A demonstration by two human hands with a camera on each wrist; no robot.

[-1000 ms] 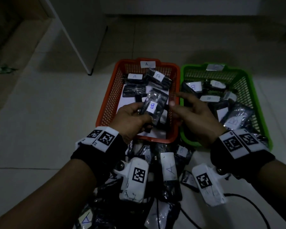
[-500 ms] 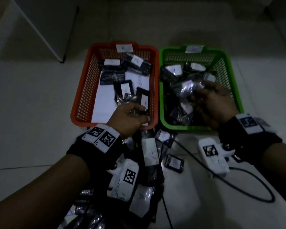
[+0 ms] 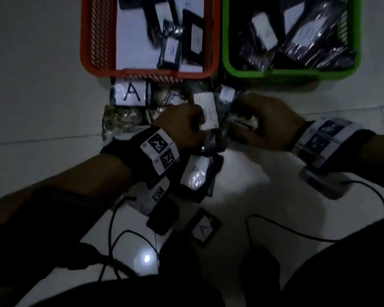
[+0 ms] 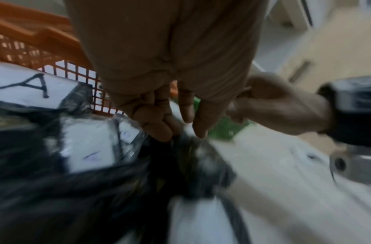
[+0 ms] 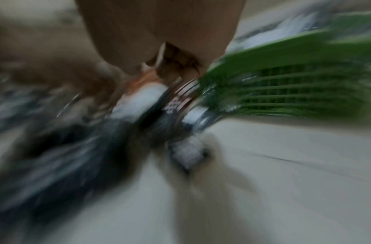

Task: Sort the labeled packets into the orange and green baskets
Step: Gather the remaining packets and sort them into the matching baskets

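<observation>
The orange basket (image 3: 155, 73) and the green basket (image 3: 275, 73) stand side by side at the top, each holding several dark packets with white labels. A pile of packets lies on the floor before them, among them one marked A (image 3: 131, 94). My left hand (image 3: 203, 134) reaches down into the pile and pinches a dark shiny packet (image 3: 212, 142) at its fingertips (image 4: 159, 132). My right hand (image 3: 242, 116) is just to its right, fingers curled over the pile. The right wrist view is badly blurred, so whether it holds anything is unclear.
More packets lie nearer me: one with a white label (image 3: 195, 173) and a small one marked A (image 3: 203, 229). Black cables (image 3: 297, 231) loop across the pale floor. My dark legs fill the bottom edge.
My right hand left the green basket and my left hand left the orange basket; both came back down to the pile. The view tilted downward.
</observation>
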